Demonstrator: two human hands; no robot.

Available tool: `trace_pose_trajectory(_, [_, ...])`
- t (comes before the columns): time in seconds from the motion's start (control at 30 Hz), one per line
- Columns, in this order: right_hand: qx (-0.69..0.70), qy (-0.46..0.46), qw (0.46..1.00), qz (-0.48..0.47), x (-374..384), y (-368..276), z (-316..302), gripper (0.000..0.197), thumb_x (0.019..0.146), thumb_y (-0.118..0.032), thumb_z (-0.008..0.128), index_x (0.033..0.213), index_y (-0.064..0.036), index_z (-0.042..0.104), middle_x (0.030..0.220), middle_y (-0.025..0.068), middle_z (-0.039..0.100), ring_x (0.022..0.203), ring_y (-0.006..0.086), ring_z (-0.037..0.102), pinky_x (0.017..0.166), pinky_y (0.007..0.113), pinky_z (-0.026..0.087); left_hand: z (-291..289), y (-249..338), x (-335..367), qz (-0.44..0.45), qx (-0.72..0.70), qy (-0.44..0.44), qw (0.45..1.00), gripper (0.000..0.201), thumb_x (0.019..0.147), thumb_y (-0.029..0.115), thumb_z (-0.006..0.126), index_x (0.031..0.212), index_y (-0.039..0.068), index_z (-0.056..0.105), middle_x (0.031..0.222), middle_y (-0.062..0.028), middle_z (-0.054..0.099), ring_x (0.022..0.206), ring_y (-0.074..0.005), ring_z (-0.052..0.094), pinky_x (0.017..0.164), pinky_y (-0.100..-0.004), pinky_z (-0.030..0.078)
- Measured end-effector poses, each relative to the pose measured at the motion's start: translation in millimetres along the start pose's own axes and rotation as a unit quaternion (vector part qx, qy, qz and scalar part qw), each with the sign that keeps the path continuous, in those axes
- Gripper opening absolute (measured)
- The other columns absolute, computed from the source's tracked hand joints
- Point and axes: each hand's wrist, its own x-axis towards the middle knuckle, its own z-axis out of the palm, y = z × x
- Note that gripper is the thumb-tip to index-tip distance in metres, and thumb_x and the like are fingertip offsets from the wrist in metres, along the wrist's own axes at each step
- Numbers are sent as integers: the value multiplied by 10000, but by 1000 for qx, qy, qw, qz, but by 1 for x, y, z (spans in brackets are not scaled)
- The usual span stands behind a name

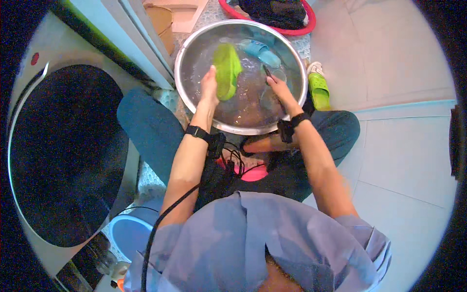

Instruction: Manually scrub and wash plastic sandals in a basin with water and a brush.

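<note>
In the left half of a wide metal basin, my left hand grips a bright green slipper by its edge, tilted up on its side. My right hand is over the basin's right half, fingers closed round a thin dark handle; what it ends in cannot be made out. Beyond that hand a light blue slipper lies in the basin. Shallow, murky water covers the basin's bottom, with small bits in it.
Right of the basin lies another green slipper. Behind stands a red tub holding dark cloth. A blue bucket is at lower left, below a large dark round panel. Black cables hang between my forearms.
</note>
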Motion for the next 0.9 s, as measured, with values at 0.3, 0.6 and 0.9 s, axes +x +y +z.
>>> trace_pose_trajectory(0.3, [253, -102, 961, 48, -171, -184, 75, 522, 616, -449, 783, 876, -21, 636, 670, 56, 601, 544, 135, 535, 508, 288, 436, -57, -6, -83, -40, -85, 101, 990, 403, 961, 376, 368, 1168, 61, 512, 1053, -88, 589, 934, -240, 577, 788, -408, 492])
trace_pose_trajectory(0.6, [78, 98, 984, -128, -163, -223, 21, 434, 617, -280, 721, 906, 34, 635, 763, 95, 641, 653, 177, 590, 603, 323, 478, -39, 94, -140, -31, -17, -133, 990, 486, 926, 344, 484, 1334, 109, 358, 1185, -82, 530, 953, -226, 586, 821, -356, 472])
trace_pose_trajectory(0.9, [66, 314, 933, -162, -300, -279, -166, 237, 750, -185, 655, 876, 12, 614, 581, 24, 570, 418, 136, 484, 412, 248, 421, -95, 97, -102, -98, 83, -67, 989, 366, 891, 314, 549, 1182, 96, 505, 1065, -83, 592, 835, -197, 572, 699, -280, 487])
